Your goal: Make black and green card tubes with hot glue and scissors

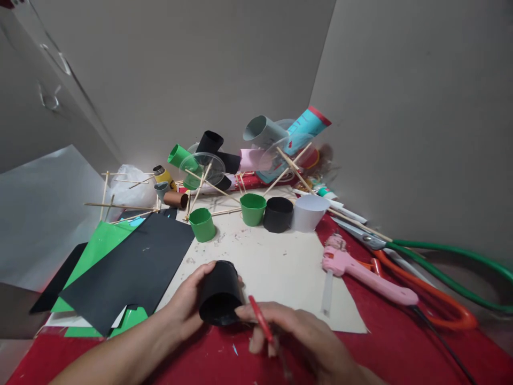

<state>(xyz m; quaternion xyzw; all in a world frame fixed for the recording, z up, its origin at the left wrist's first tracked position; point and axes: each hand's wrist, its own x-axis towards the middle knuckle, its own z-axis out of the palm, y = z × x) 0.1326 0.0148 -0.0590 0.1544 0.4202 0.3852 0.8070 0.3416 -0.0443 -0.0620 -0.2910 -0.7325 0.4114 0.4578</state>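
Note:
A black paper cup (220, 291) is tilted with its open end toward me. My left hand (188, 299) is wrapped round its left side. At the cup's lower right rim are the fingertips of my right hand (304, 329), which also grips a slim red stick-like tool (260, 319); motion smears it, so its kind is unclear. Behind the cup, on a cream sheet (256, 267), stand a small green cup (202, 224), another green cup (253, 209), a black cup (278, 214) and a white cup (309, 213).
Green and black paper sheets (132, 267) lie on the left. A pink glue gun (372, 278) and large scissors (372, 240) with green and orange handles lie on the right. Wooden-stick frames with clear discs (204, 170) and paper tubes (264, 131) stand behind, near the grey wall.

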